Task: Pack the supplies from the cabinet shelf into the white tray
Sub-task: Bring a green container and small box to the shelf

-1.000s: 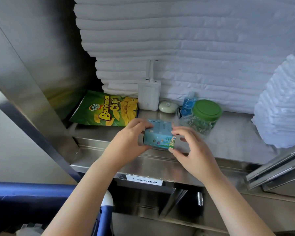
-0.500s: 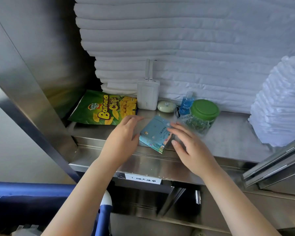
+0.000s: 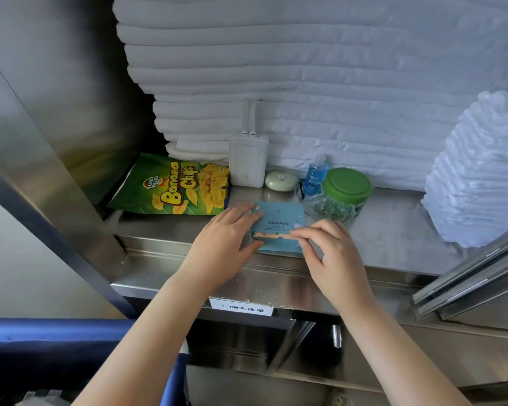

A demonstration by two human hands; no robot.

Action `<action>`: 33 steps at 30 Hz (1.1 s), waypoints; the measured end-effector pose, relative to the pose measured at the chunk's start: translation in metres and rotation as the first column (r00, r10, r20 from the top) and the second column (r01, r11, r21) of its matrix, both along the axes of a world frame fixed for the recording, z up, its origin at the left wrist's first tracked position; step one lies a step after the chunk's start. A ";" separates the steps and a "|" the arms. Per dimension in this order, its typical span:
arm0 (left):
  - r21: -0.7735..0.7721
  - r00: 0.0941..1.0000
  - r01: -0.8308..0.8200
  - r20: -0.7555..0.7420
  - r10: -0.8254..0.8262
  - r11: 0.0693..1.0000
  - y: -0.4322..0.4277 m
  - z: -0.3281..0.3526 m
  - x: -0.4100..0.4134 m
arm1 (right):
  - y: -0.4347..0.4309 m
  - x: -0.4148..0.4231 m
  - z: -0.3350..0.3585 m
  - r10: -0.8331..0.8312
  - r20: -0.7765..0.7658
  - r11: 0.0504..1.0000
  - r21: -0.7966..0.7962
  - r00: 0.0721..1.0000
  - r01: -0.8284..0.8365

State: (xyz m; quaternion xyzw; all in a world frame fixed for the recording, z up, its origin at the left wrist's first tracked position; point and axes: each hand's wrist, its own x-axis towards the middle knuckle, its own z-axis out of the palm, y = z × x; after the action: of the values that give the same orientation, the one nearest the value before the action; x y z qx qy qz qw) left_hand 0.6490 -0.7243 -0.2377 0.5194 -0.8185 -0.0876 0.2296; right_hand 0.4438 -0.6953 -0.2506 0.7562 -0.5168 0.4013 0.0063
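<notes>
Lying flat near the front lip of the steel cabinet shelf [image 3: 393, 238]: one blue packet [image 3: 279, 221], printed face up, small white lettering at centre, a coloured strip across its lower part. Both hands are on it.

Left hand [image 3: 228, 240]: fingers straight, laid over the packet's left edge; thumb against the near left corner.

Right hand [image 3: 333, 253]: fingers curled; thumb and forefinger pinch the packet at the right end of the coloured strip.

Row along the back of the shelf, left to right:
- Banana chips bag [image 3: 170, 189], green and yellow, lying flat, near the packet's far left corner.
- Power bank [image 3: 248, 162], white, upright, two strap loops on top, backed against the linen.
- Oval case [image 3: 280, 180], pale green, just right of the power bank.
- Blue bottle [image 3: 314, 174], small, clear cap, just beside the jar.
- Green-lidded jar [image 3: 347, 186], clear wall.
- Clear bag [image 3: 329, 207] with green contents, in front of the jar, at the packet's far right corner; whether it touches the packet cannot be told.

Surroundings:
- Folded white linen [image 3: 305, 68], stacked high behind the row.
- Separate white pile [image 3: 481, 171] at the shelf's right end.
- White label [image 3: 241, 307] with dark characters below the shelf's front edge.
- Blue bar [image 3: 56, 329] at lower left.
</notes>
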 end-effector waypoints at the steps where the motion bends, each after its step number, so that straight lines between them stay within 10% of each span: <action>1: -0.006 1.000 0.008 0.015 -0.008 1.000 -0.001 0.000 0.000 | 0.000 0.000 0.000 -0.002 0.005 1.000 -0.008 1.000 0.002; 20: 0.124 0.984 0.091 0.140 -0.108 0.988 -0.016 0.005 -0.009 | -0.008 -0.005 -0.005 0.048 0.053 0.948 0.311 0.997 -0.062; 33: -0.129 0.973 0.027 0.232 0.004 0.991 -0.022 0.003 -0.012 | -0.037 0.015 -0.003 0.000 -0.044 0.949 0.314 0.999 0.014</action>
State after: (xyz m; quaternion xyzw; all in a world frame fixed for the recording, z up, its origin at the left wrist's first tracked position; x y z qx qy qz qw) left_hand 0.6374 -0.7464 -0.2348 0.5049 -0.8467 0.0264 0.1657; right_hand 0.4586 -0.7319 -0.2534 0.7541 -0.5767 0.2974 -0.1017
